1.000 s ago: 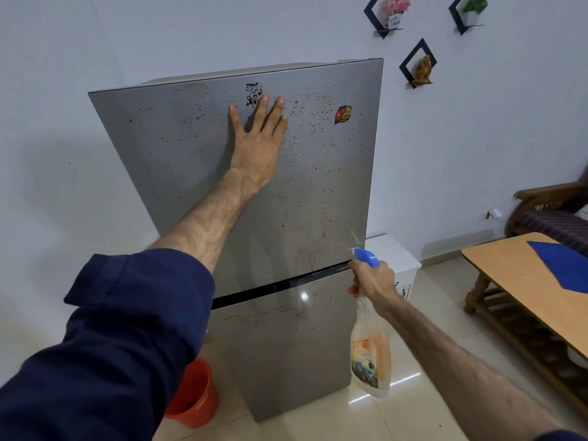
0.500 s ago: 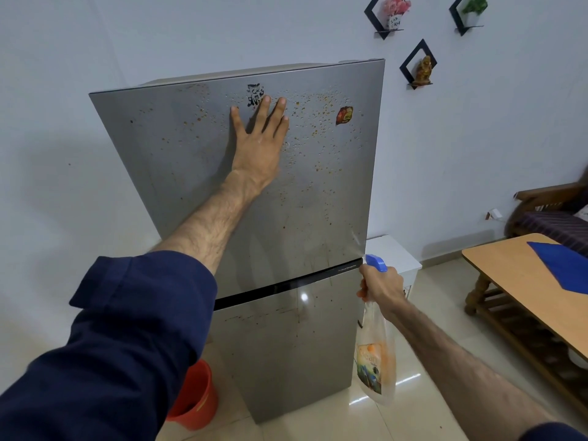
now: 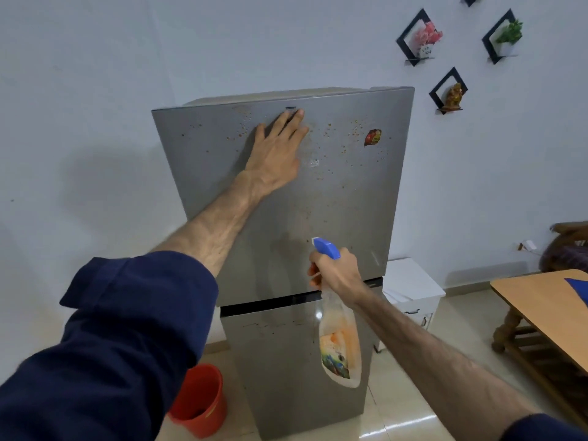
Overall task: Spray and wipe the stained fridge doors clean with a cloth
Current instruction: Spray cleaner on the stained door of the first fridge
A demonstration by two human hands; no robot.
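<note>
A grey two-door fridge stands against the wall. Its upper door is speckled with brown stains and beads of spray, and the lower door has a few marks near its top. My left hand lies flat with fingers spread on the upper door near its top edge, covering a black sticker. My right hand grips a clear spray bottle with a blue nozzle, held in front of the gap between the doors, nozzle toward the upper door. A blue cloth lies on the wooden table at the right edge.
A red bucket stands on the tiled floor left of the fridge. A white box-like unit sits right of the fridge. The wooden table and a wooden chair fill the right side. Small wall shelves hang above.
The view has pulled back and up, so the fridge sits lower in frame. My right hand with the bottle has swung left, across the fridge front. My left hand has slid up to the door's top edge.
</note>
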